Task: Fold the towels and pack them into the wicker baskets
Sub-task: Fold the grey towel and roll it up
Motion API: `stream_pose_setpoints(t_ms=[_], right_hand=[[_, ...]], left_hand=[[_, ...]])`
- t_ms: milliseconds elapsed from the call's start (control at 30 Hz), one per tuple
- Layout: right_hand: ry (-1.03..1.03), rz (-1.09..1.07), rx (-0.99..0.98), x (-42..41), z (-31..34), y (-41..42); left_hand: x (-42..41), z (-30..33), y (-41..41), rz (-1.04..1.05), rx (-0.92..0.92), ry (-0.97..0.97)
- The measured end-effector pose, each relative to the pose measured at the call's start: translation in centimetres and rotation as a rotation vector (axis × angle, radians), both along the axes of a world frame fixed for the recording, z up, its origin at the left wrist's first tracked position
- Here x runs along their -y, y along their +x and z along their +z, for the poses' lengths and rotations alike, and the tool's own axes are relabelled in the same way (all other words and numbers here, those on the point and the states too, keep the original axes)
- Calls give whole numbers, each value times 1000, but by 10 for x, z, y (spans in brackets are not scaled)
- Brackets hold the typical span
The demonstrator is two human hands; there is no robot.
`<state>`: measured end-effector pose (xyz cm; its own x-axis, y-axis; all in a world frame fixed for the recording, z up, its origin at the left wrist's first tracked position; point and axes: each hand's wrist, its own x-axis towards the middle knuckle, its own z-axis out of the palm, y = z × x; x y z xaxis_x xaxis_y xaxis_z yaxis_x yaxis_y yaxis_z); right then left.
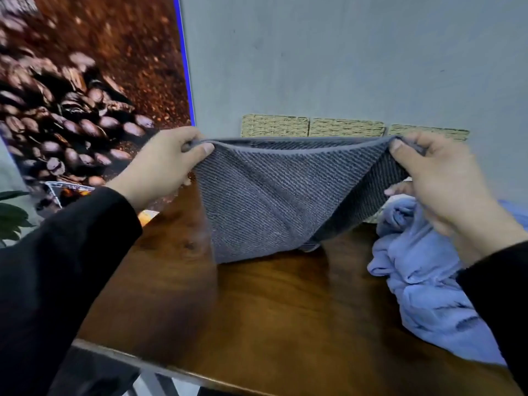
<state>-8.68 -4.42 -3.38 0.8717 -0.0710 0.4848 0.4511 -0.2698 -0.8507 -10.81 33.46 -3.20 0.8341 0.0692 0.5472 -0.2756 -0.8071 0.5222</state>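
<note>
— What do we have in our hands?

— The grey towel (257,201). Our left hand (165,164) pinches one top corner between thumb and curled fingers, and our right hand (434,178) pinches the other the same way, so the top edge is stretched taut between them.

— And below that edge?

— It hangs doubled, ribbed side towards us, narrowing to a lower edge that touches, or nearly touches, the wooden table (271,310) (we cannot tell which).

— Where are the wicker baskets (345,127)?

— Beyond our hands, in a row against the grey wall (343,58). We see three woven fronts side by side above the towel's top edge; their lower parts are hidden behind the cloth, and so is whatever they hold.

— Any other towels?

— A crumpled pale blue towel (428,281) lies on the table under and just past our right wrist, well apart from our left hand.

— And on the left side?

— Behind our left hand stands a coffee bean poster (85,81), and green plant leaves (11,215) show outside our left sleeve (57,281), which is black.
</note>
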Motion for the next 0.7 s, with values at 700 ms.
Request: stream_pose_setpoints(t_ms=[700], right_hand=[[28, 52, 181, -11, 64, 43]], left_hand=[[1, 46, 78, -222, 51, -658]])
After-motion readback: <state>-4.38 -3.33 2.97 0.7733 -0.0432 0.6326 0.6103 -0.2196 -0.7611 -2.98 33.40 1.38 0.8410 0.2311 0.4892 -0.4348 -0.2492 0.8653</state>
